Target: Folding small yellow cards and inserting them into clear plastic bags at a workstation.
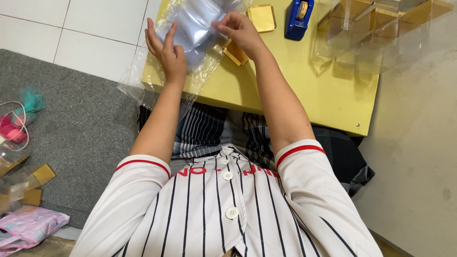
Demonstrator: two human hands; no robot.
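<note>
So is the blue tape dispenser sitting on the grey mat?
No, the blue tape dispenser stands on the yellow table, beyond the right hand.

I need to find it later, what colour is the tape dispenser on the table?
The tape dispenser is blue, on the yellow table; head view.
</note>
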